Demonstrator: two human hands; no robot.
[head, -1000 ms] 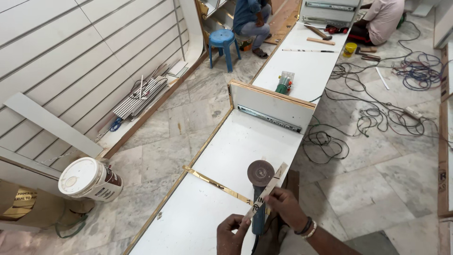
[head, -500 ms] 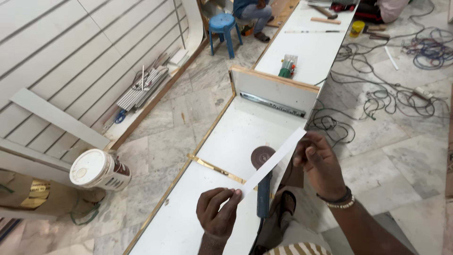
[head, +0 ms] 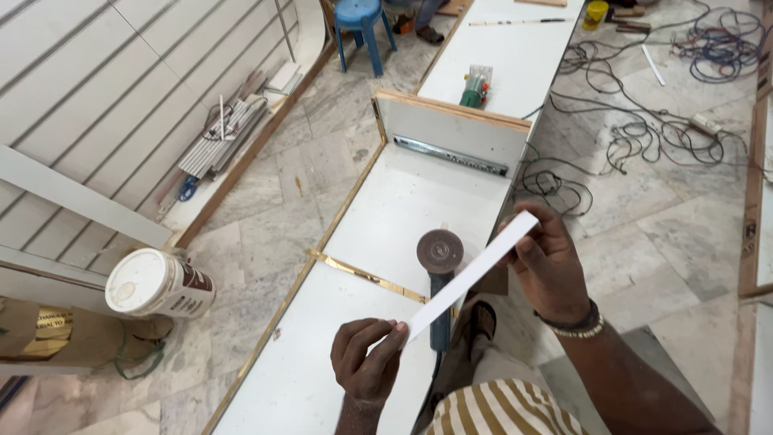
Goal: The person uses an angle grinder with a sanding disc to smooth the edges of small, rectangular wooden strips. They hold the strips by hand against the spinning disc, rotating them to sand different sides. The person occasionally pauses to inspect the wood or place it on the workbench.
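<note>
A long thin white strip [head: 471,275] is held between both hands, slanting from lower left up to the right. My left hand [head: 366,362] pinches its lower end. My right hand [head: 551,270] grips its upper end. Under the strip lies an angle grinder [head: 440,278] with a round brown disc, resting on the white laminated panel [head: 411,209]. A thin gold metal strip [head: 366,275] crosses the panel just left of the grinder.
A white bucket [head: 157,283] lies on the marble floor at left. An upright board with a drawer slide [head: 451,133] stands across the panel. Tangled cables [head: 644,121] cover the floor at right. A blue stool [head: 360,18] stands at the top.
The grinder was held in both hands, then set down on the panel. The white strip has been lifted and drawn out between the hands. The view has tilted down.
</note>
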